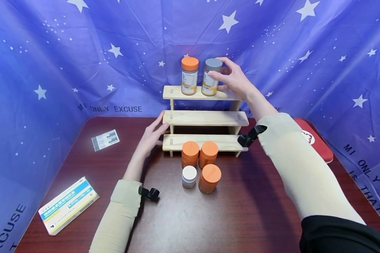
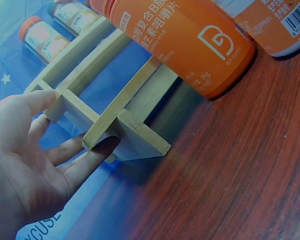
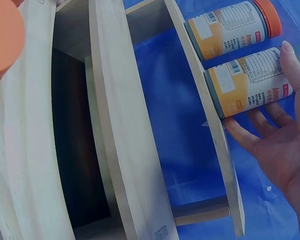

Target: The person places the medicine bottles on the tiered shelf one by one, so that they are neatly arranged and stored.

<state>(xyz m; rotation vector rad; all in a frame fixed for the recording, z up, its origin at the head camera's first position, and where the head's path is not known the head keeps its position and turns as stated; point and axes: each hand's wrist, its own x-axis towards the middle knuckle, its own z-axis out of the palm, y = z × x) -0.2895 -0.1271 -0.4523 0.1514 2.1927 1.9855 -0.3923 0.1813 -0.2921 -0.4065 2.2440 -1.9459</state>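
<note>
The grey-capped jar (image 1: 209, 85) stands inside the right grip (image 1: 235, 80), curled round it; the spread left grip (image 1: 149, 137) touches the rack (image 1: 206, 118).

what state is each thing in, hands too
Grey-capped bottle: lid on, upright
Orange-capped bottle: lid on, upright
Three orange bottles: lids on, upright
White-capped bottle: lid on, upright
Wooden rack: standing
Carton: lying flat
Small packet: lying flat
Red case: lying flat
Right hand: holding grey-capped bottle
Left hand: touching rack

We're looking at a curtained-off tabletop set: blue-violet fabric (image 1: 164, 31), printed with white stars and black lettering, hangs on three sides of a reddish-brown wood-grain table (image 1: 177, 221), and there, small black wrist-worn cameras (image 1: 153, 194)! The room beyond is hidden.
</note>
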